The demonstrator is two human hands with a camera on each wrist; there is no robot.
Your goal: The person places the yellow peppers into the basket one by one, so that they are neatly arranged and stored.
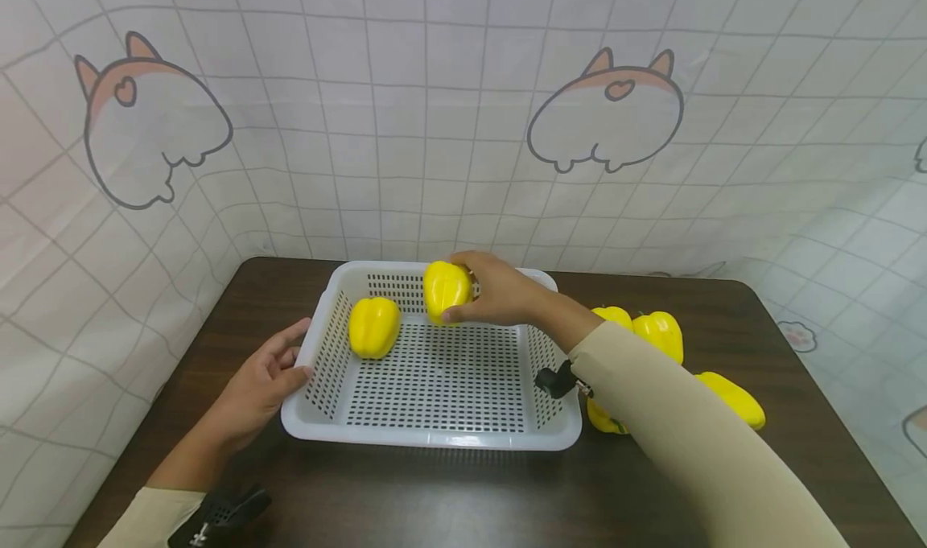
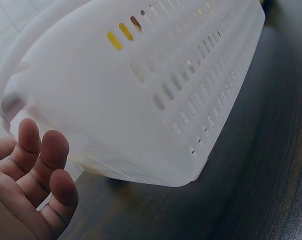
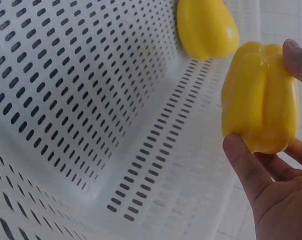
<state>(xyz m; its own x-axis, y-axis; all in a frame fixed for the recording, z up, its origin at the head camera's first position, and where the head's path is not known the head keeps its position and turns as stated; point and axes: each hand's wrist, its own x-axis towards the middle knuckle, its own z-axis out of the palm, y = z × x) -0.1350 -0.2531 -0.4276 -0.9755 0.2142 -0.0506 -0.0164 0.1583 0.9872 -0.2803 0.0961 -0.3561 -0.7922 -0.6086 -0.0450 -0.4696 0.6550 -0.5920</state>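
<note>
A person's right hand grasps a yellow bell pepper between thumb and fingers, above the 12 o'clock side of a white perforated basket. The left hand grips the rim at 9 o'clock. Inside, a second pepper lies toward 10 o'clock; other peppers sit around 3 o'clock on the dark table.

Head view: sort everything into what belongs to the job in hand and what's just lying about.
Part of the job:
- right hand, holding a yellow pepper
- left hand, at the rim of the white basket
- pepper inside the basket
- probably the matching loose peppers

Just surroundings:
- dark table, only a support
- printed backdrop
</note>
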